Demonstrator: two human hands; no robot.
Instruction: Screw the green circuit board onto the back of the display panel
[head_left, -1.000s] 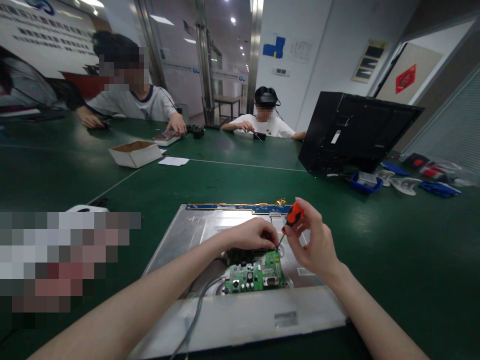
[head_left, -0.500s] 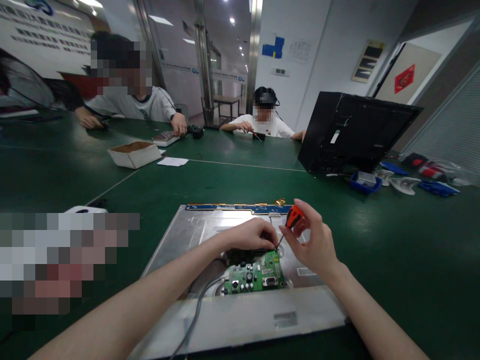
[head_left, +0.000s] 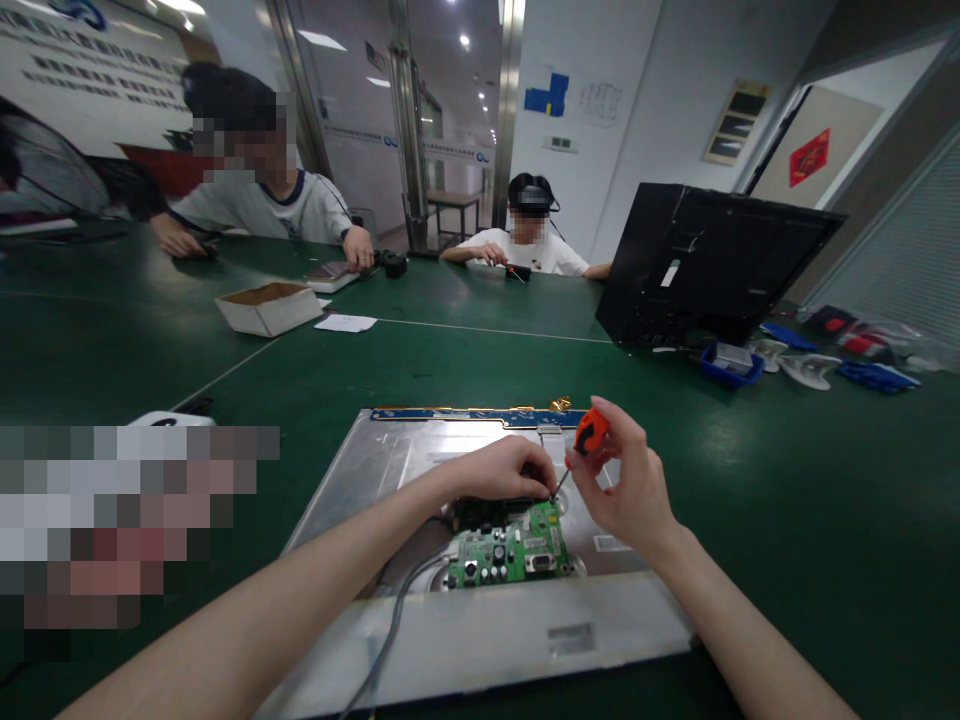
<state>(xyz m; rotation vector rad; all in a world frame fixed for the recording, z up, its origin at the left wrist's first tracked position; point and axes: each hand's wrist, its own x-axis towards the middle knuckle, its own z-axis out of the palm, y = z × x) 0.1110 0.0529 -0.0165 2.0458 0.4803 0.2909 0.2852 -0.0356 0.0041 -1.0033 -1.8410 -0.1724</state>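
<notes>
My right hand [head_left: 630, 478] grips the orange-and-black handle of a screwdriver [head_left: 591, 432] with thumb and fingers. The shaft slants down to the left, its tip at the upper right corner of a green circuit board [head_left: 517, 548]. Beside that tip, my left hand [head_left: 517, 466] has its fingers curled and pinched together over the board's far edge; what they hold, if anything, is hidden. The board sits on the silvery metal back of a flat display panel [head_left: 420, 440]. A grey cable [head_left: 397, 615] runs from the board's left side toward me.
A black monitor housing [head_left: 720, 260] stands at the right, with a blue tray [head_left: 729, 368] by it. Farther left are a white open box [head_left: 271, 312] and a paper slip [head_left: 346, 323]. Two people [head_left: 277, 205] [head_left: 529, 240] sit across the green table [head_left: 465, 365].
The screwdriver handle has turned between my right fingers, now showing more orange. Its tip stays at the board corner, and my left hand has not moved.
</notes>
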